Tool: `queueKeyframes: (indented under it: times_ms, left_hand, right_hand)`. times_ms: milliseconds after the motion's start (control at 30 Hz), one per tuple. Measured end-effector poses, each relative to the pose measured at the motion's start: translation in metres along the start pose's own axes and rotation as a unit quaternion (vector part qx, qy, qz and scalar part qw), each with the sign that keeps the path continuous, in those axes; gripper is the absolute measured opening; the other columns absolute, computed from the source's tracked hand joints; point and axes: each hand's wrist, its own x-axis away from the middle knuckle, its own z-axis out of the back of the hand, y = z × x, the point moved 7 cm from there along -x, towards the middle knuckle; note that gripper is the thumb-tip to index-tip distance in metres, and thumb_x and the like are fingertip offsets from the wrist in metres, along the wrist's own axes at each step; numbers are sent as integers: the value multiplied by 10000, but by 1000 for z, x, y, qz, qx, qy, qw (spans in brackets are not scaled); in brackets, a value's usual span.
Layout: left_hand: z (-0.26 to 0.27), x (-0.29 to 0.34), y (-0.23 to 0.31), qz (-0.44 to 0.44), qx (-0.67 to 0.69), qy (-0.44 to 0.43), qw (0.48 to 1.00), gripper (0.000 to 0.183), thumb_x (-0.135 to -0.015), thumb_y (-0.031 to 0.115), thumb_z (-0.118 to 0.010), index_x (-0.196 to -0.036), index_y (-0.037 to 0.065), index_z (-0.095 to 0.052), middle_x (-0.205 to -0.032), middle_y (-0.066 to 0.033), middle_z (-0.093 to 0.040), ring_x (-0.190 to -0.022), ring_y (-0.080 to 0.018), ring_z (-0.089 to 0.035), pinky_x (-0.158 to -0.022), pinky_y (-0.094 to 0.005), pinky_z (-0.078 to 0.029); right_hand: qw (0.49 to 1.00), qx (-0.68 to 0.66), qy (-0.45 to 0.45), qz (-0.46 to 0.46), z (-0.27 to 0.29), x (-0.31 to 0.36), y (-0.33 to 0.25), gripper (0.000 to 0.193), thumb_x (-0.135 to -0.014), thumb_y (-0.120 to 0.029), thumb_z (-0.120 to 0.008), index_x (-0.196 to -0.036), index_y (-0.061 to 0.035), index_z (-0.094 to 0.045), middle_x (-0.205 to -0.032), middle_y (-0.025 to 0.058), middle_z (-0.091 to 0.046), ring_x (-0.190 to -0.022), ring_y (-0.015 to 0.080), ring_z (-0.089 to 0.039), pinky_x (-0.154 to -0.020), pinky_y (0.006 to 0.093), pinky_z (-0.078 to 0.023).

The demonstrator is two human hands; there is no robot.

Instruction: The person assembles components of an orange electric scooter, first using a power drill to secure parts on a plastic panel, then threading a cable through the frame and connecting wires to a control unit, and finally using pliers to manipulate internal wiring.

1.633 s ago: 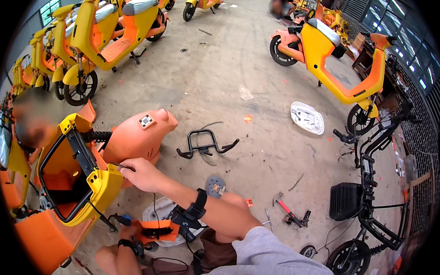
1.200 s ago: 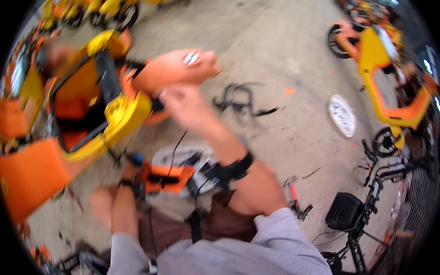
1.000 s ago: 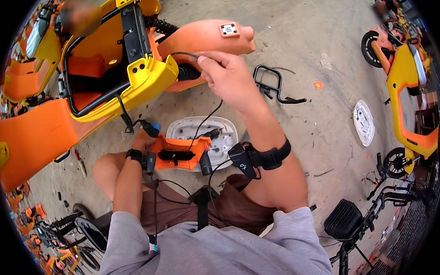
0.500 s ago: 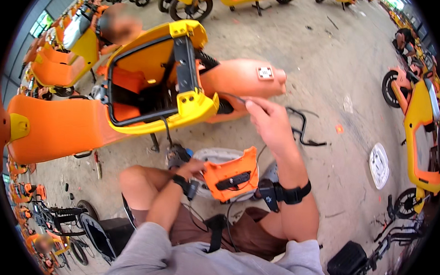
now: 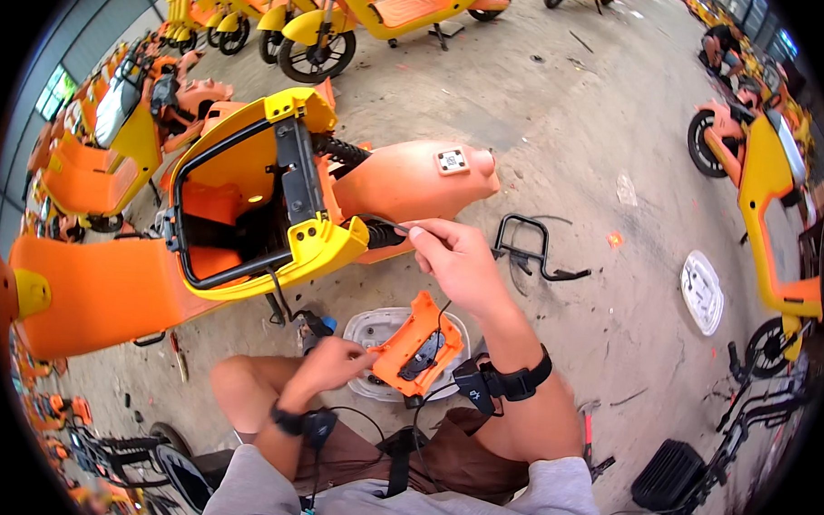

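We pinch a dark cable (image 5: 390, 225) between the thumb and fingertips of our right hand (image 5: 448, 257), just off the yellow corner of the seatless scooter (image 5: 335, 252); the cable reaches from that corner to our grip. Our left hand (image 5: 334, 366), half curled, has its fingertips at the left edge of the orange panel (image 5: 396, 350); we cannot tell whether it grips. The panel sits tilted above a white shell (image 5: 360, 323) in front of us, with a black unit (image 5: 424, 356) on it. On the floor to our right lies a black rack (image 5: 546, 249).
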Motion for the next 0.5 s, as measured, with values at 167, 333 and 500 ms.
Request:
queueKeyframes:
  times_ms: [167, 333, 500]
  left_hand:
    - [170, 86, 52, -267, 238, 460, 813, 247, -990, 218, -557, -958, -16, -626, -735, -53, -625, -643, -117, -617, -554, -235, -477]
    - [197, 0, 82, -245, 80, 163, 953, 599, -890, 227, -696, -1364, -60, -470, -1199, -114, -621, -1095, -184, -577, -986, -316, -440]
    - [184, -14, 81, -203, 100, -19, 974, 697, -830, 394, -750, -1322, -35, -505, -1182, -48, -600, -1038, -152, -568, -949, -310, -454]
  right_hand:
    - [998, 48, 7, 33, 2, 1, -16, 261, -943, -149, -539, -1070, 27, -684, -757, 24, -656, -654, 76, -537, -607, 260, -447]
    - [989, 64, 38, 129, 2, -11, -5, 264, -939, -168, -539, -1048, 31, -675, -863, 147, -707, -791, 179, -661, -737, 338, -505]
    - [982, 87, 43, 164, -13, -7, -10, 275, -925, -168, -527, -1014, 48, -671, -882, 187, -702, -809, 278, -682, -754, 362, -514]
